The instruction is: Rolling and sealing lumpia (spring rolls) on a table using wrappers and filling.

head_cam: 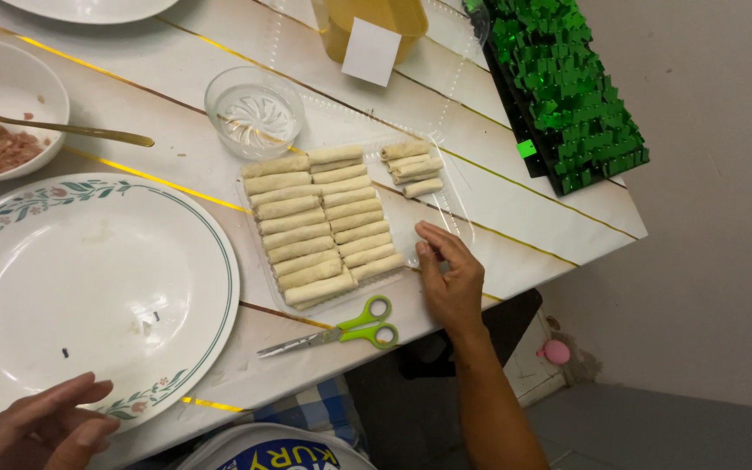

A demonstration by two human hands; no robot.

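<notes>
You had the rolls (pixel 324 222) in the tray (pixel 446 204), scissors (pixel 341 332) before it, plate (pixel 89 278) to its left.

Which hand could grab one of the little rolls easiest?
The right hand. It rests on the tray edge, beside the rolls. The left hand is far off, by the plate.

Bright, even indoor light from above; shadows are soft and short, as under the scissors (pixel 341 332). Gold stripes on the table (pixel 515 218) glint, and the green sequins (pixel 567 87) sparkle with glare. Focus is sharp mid-frame; the left hand (pixel 41 426) at the edge looks slightly soft
</notes>
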